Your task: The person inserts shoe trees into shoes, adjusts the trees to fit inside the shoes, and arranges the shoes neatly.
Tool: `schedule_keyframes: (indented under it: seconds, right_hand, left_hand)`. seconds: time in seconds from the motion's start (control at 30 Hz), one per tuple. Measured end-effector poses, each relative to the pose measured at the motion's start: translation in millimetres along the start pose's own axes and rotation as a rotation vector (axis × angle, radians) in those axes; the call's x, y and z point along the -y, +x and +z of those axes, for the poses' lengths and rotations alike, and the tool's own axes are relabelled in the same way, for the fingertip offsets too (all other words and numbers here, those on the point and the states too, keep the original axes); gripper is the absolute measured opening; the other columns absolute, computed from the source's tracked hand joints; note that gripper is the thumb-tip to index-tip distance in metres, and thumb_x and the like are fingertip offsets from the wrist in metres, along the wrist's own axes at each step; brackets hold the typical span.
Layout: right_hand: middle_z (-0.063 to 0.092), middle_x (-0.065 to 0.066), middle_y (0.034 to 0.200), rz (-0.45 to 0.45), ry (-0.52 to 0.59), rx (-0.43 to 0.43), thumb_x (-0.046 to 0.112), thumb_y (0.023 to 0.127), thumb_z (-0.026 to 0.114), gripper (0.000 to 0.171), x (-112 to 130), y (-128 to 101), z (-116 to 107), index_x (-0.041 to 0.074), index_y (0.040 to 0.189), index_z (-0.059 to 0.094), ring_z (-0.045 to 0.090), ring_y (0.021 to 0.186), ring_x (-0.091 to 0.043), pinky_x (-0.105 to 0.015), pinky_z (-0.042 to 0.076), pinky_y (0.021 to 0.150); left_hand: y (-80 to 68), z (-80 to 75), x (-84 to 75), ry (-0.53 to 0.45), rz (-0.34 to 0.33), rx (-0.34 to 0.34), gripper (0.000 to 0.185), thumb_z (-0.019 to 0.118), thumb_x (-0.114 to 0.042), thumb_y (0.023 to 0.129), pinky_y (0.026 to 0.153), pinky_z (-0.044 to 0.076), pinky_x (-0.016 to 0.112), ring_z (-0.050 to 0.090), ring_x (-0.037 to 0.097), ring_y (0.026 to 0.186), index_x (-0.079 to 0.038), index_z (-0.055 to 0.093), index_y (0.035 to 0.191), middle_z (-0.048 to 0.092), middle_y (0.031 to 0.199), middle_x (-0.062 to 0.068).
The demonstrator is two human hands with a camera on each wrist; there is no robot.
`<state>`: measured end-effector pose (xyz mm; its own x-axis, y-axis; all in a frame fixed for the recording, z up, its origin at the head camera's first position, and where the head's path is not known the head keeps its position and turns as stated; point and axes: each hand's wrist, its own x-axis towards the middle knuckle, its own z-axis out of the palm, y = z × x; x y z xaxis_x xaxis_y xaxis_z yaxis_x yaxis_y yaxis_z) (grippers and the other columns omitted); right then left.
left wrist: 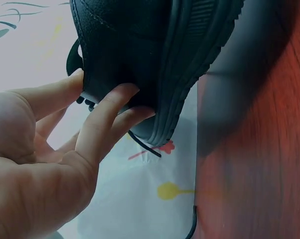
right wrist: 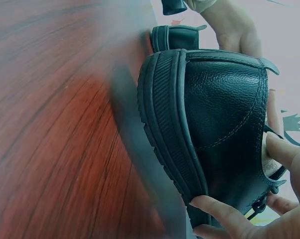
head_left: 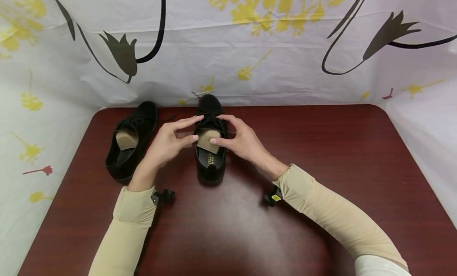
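A black lace-up shoe (head_left: 211, 173) stands on the table, toe away from me, between both hands. My left hand (head_left: 165, 143) grips its left side, with the thumb at the opening's edge and fingers against the outer leather (left wrist: 125, 55). From the right, my right hand (head_left: 246, 139) holds the other side; its thumb reaches over the rim and its fingers touch the upper and sole edge in the right wrist view. Inside the opening shows a beige piece (head_left: 205, 140). The matching shoe (head_left: 147, 112) stands to the left, tilted outward, with a similar beige piece (head_left: 125, 140) inside.
The dark red wooden table (head_left: 321, 157) meets a white printed cloth (head_left: 285, 81) behind the shoes. A loose lace (head_left: 170, 117) lies by the left shoe's toe. Small black devices (head_left: 164, 196) are strapped to both wrists.
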<state>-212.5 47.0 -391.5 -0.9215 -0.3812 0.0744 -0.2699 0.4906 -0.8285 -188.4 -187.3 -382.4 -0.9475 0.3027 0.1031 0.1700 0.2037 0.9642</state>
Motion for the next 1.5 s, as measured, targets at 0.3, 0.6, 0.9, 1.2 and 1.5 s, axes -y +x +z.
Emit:
schedule_keyframes:
  seconds: [0.3, 0.6, 0.9, 1.2, 1.5]
  right_hand:
    - [0.049, -0.003, 0.147, 0.025, 0.006, 0.019, 0.040, 0.084, 0.081, 0.071, 8.3, 7.5, 9.1, 0.021, 0.145, 0.050, 0.045, 0.136, -0.020, -0.042, 0.041, 0.106]
    - [0.050, -0.004, 0.146, 0.056, 0.042, 0.037, 0.039, 0.083, 0.082, 0.070, 13.4, 14.5, 23.6, 0.022, 0.144, 0.052, 0.047, 0.134, -0.022, -0.040, 0.042, 0.104]
    - [0.053, -0.001, 0.143, 0.060, 0.083, 0.033, 0.037, 0.084, 0.081, 0.068, 16.4, 20.2, 42.4, 0.022, 0.143, 0.052, 0.052, 0.126, -0.020, -0.039, 0.045, 0.100]
    - [0.055, 0.000, 0.142, 0.052, 0.150, 0.049, 0.034, 0.084, 0.082, 0.068, 22.9, 25.0, 57.9, 0.021, 0.144, 0.052, 0.062, 0.114, -0.019, -0.033, 0.053, 0.088]
    - [0.053, 0.002, 0.144, 0.052, 0.130, 0.058, 0.036, 0.084, 0.081, 0.068, 30.4, 29.1, 67.6, 0.023, 0.144, 0.052, 0.061, 0.115, -0.018, -0.032, 0.052, 0.089]
  left_hand:
    - [-6.5, -10.4, 0.8, -0.013, -0.037, -0.056, 0.050, 0.066, 0.006, 0.092, 0.080, 0.057, 0.031, 0.066, 0.017, 0.105, -0.012, 0.061, 0.138, 0.053, 0.145, 0.008]
    - [-14.8, -20.1, 4.0, -0.020, -0.078, -0.138, 0.045, 0.065, 0.004, 0.093, 0.079, 0.057, 0.028, 0.069, 0.009, 0.098, -0.008, 0.062, 0.136, 0.054, 0.142, 0.013]
    - [-23.2, -30.5, 6.5, 0.023, -0.109, -0.212, 0.039, 0.069, -0.001, 0.093, 0.076, 0.058, 0.026, 0.068, 0.007, 0.099, -0.006, 0.065, 0.132, 0.059, 0.137, 0.015]
    - [-33.4, -44.0, 4.8, 0.039, -0.168, -0.265, 0.041, 0.074, -0.007, 0.090, 0.074, 0.058, 0.028, 0.070, 0.006, 0.096, -0.009, 0.067, 0.130, 0.062, 0.131, 0.018]
    - [-38.4, -58.1, 4.6, 0.073, -0.171, -0.246, 0.042, 0.074, -0.005, 0.089, 0.074, 0.058, 0.026, 0.071, 0.005, 0.091, -0.004, 0.065, 0.131, 0.061, 0.131, 0.020]
